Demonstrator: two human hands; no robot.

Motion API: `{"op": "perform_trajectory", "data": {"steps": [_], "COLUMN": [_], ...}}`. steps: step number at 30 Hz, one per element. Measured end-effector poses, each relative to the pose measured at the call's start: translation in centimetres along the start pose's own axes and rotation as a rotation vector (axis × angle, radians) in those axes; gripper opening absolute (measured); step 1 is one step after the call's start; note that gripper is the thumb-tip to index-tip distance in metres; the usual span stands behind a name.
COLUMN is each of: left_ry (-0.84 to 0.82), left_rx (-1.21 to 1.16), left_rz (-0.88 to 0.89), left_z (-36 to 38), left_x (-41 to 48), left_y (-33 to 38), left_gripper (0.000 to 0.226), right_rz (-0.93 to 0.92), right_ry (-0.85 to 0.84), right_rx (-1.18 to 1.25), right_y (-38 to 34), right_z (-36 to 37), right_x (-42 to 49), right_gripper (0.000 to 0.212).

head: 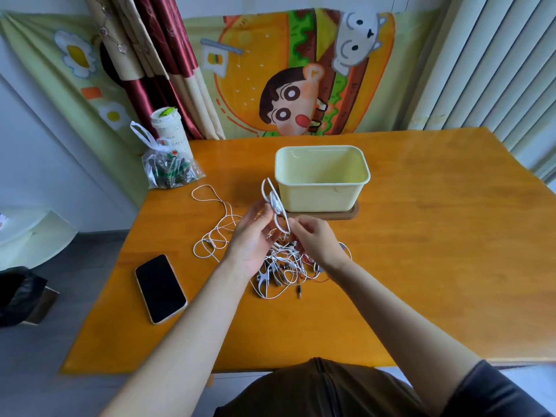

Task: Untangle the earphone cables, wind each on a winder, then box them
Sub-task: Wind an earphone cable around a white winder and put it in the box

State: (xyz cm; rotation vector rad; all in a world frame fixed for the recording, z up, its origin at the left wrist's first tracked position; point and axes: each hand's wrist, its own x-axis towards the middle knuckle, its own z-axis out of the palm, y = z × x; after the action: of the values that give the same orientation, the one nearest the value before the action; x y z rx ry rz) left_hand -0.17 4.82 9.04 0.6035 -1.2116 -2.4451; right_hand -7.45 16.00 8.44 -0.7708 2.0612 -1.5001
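- The left hand curls its fingers round what looks like a white winder, blurred, raised above the worktop.
- The right hand pinches a white cable beside it.
- The tangled earphone cables lie under both hands.
- The pale yellow box stands open just behind them.
- A phone lies to the left.

Cable tangle partly behind right hand; winder shape unclear.

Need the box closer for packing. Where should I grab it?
Take the box by its right end wall, coming from the right: the out-turned rim gives fingers a ledge, and that side is free of cables.
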Motion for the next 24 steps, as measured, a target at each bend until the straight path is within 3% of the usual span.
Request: {"op": "perform_trajectory", "data": {"steps": [6, 15, 18, 21, 24], "left_ry": [0.161, 0.334, 0.37, 0.285, 0.144], "left_rx": [-0.048, 0.133, 0.459, 0.827, 0.876], "left_rz": [-0.049, 0.042, 0.152, 0.261, 0.219], "left_z": [-0.6, -0.8, -1.4, -2.3, -2.6], "left_x": [0.4, 0.2, 0.3, 0.5, 0.2], "left_y": [-0.3, -0.3, -0.9, -0.8, -0.6], "left_gripper": [0.008, 0.009, 0.01, 0.011, 0.011], "right_rz": [0.032, -0.122, -0.165, -0.172, -0.173], "right_ry": [-0.102, -0.074, -0.061, -0.02, 0.027], "right_rx": [0.045, -0.291, -0.353, -0.373, -0.412], "right_y": [0.4, 0.0, -0.4, -1.0, -1.2], "right_z": [0.7, 0.0, -0.1, -1.2, -2.5], "right_x": [-1.0, -1.0, -1.0, -0.6, 0.2], "right_gripper": [0.029, 0.023, 0.023, 0.022, 0.022]}}
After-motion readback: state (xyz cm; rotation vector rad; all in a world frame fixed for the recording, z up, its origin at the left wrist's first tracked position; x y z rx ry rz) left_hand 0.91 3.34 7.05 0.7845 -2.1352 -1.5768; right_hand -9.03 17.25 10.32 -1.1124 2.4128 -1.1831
